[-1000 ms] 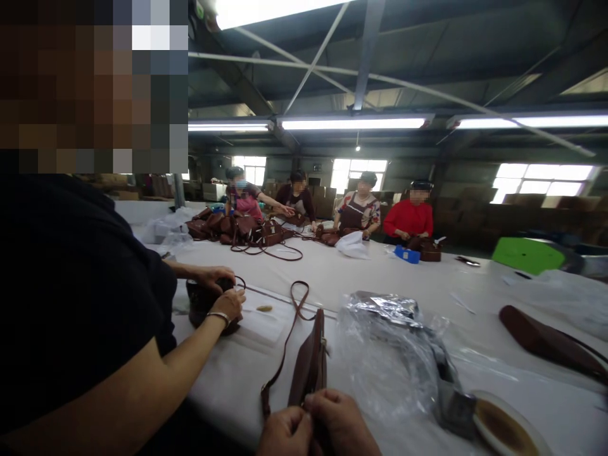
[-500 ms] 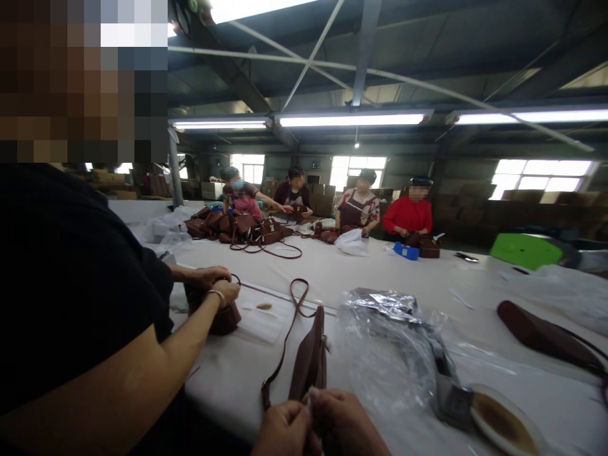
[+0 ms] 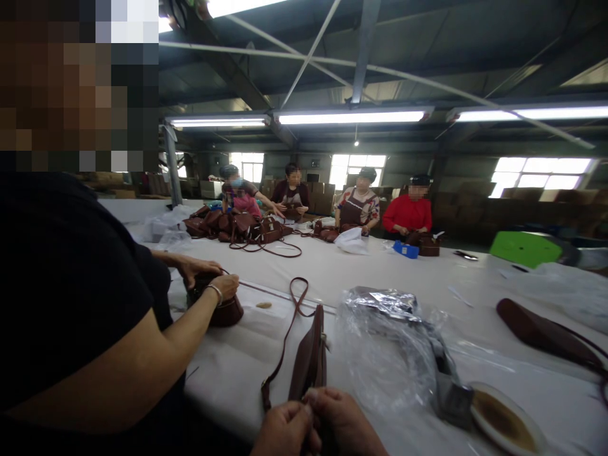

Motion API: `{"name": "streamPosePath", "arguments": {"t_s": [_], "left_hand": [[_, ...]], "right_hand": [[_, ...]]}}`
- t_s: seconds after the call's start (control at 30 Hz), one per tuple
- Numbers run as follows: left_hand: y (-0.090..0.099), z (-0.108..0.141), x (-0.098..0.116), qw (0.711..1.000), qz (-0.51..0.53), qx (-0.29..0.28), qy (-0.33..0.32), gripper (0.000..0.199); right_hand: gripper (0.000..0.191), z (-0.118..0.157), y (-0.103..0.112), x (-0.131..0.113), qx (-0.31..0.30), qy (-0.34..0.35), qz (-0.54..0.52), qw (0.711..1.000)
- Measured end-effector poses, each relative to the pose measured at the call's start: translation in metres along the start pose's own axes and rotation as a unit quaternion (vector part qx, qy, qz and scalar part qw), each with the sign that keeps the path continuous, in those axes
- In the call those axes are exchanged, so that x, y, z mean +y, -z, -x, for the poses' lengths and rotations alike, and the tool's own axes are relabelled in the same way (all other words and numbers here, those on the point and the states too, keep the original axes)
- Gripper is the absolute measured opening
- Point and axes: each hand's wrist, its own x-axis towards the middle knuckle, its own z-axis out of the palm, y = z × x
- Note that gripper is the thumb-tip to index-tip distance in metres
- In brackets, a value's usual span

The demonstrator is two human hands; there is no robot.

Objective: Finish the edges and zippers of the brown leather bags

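At the bottom of the head view, my left hand (image 3: 285, 430) and my right hand (image 3: 346, 419) meet with fingertips pinched together. Whatever lies between those fingers is too small and hidden to make out. Just beyond them, a brown handbag (image 3: 308, 354) stands on edge on the white table, its near end covered by my hands. From this bag a thin brown strap (image 3: 286, 335) loops out to the left across the tabletop.
Left of me, a co-worker's hands (image 3: 223, 286) handle another brown bag (image 3: 227, 315). Clear plastic wrap (image 3: 380, 354), a tape dispenser (image 3: 451, 399) and a round dish (image 3: 506, 418) lie to my right. Across the white table (image 3: 408, 278), several people stand near piled bags (image 3: 242, 225).
My hands stay nearly in place, pinched near the bag. The co-worker on the left has shifted their hands on their bag, one now flatter over its top.
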Motion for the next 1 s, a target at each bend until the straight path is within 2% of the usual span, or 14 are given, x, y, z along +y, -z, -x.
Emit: {"name": "streamPosePath", "arguments": {"t_s": [0.1,0.23,0.37,0.47,0.57,0.7,0.77,0.87,1.0], "left_hand": [[-0.002,-0.001,-0.002,0.999,-0.026,0.038,-0.017,0.061],[-0.005,0.000,-0.004,0.995,-0.065,0.061,-0.036,0.062],[-0.007,-0.003,-0.011,0.994,-0.077,0.061,-0.058,0.063],[-0.010,-0.007,-0.015,0.994,-0.058,0.063,-0.064,0.060],[-0.013,-0.005,-0.012,0.995,-0.048,0.071,-0.050,0.058],[-0.016,0.007,0.001,0.998,-0.001,0.065,-0.013,0.055],[-0.015,0.014,0.008,0.998,0.015,0.057,0.002,0.051],[-0.011,0.019,0.016,1.000,0.020,0.023,0.008,0.045],[-0.007,0.019,0.018,1.000,0.014,-0.002,0.019,0.042]], "right_hand": [[0.056,-0.003,0.003,0.005,0.036,0.018,0.028,0.999],[0.059,-0.003,0.003,0.001,0.085,0.013,0.056,0.995],[0.048,0.003,-0.007,-0.014,0.178,0.008,0.127,0.976],[0.042,0.005,-0.016,-0.022,0.217,0.028,0.145,0.965],[0.045,0.008,-0.021,-0.024,0.211,0.039,0.147,0.966],[0.055,0.022,-0.020,-0.029,0.139,0.044,0.173,0.974],[0.058,0.032,-0.019,-0.033,0.125,0.059,0.162,0.977],[0.047,0.044,-0.016,-0.036,0.158,0.063,0.117,0.978],[0.030,0.051,-0.011,-0.029,0.195,0.023,0.076,0.978]]}}
